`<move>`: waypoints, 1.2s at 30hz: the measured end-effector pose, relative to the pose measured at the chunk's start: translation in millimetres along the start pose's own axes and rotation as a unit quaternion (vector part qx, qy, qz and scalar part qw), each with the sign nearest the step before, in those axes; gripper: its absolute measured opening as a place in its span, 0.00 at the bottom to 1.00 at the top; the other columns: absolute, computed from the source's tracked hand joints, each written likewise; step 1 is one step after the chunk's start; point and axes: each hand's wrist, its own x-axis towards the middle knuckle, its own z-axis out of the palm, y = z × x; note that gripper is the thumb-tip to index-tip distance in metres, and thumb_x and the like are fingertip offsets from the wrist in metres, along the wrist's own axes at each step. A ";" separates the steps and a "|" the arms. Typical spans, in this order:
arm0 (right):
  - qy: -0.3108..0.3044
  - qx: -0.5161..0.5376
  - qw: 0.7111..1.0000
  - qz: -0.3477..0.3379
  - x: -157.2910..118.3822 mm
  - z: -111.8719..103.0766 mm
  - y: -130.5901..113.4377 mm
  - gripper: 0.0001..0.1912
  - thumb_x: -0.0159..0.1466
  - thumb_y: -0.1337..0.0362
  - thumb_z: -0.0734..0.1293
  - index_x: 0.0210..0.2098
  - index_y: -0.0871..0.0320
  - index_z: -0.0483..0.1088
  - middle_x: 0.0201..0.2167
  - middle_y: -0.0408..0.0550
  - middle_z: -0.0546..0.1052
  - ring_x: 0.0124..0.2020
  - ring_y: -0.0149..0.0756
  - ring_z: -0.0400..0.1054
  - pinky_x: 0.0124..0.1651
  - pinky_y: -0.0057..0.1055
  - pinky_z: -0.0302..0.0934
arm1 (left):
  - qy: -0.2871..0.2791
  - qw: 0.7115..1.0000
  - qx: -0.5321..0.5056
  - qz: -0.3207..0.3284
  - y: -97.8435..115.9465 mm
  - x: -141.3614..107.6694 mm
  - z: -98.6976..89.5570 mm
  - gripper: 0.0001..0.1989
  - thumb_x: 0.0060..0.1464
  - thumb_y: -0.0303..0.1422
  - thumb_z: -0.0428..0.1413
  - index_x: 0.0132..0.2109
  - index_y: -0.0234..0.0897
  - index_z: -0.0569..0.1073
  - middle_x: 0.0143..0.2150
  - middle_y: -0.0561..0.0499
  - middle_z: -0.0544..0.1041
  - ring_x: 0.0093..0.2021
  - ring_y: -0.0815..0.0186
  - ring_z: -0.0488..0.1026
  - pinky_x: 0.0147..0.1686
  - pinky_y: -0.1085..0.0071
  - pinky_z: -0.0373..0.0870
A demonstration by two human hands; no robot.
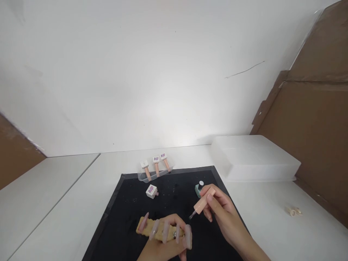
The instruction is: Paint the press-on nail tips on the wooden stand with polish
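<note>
My left hand (163, 250) is closed around a tan nail display stand (148, 229) low over the black mat. Several long, pale pinkish false nails (165, 231) stand up along it. In my right hand (219, 208) is a peach nail polish brush (201, 204), held by its cap. Its bristle tip points down and left, a short gap from the rightmost nail. Just behind my right fingers sits a small teal bottle (198, 190) with a black, white-topped cap, partly hidden. An uncapped white polish bottle (151, 191) lies on the mat, its neck facing right.
Three white bottles with peach caps (156, 166) lie in a clear tray (143, 177) at the mat's back edge. A white translucent box (255, 159) stands at the back right, and small beige rings (293, 211) lie on the right of the table. Brown cardboard (312, 123) walls the right side.
</note>
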 end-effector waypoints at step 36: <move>-0.078 0.035 0.996 0.036 -1.7 -0.2 -1.3 0.17 0.59 0.49 0.68 0.32 0.59 0.73 0.19 0.41 0.68 0.18 0.26 0.55 0.22 0.24 0.48 | 0.010 0.998 -0.043 0.034 8.1 -1.0 2.0 0.17 0.37 0.42 0.68 0.27 0.33 0.73 0.18 0.57 0.71 0.15 0.75 0.67 0.16 0.77 0.69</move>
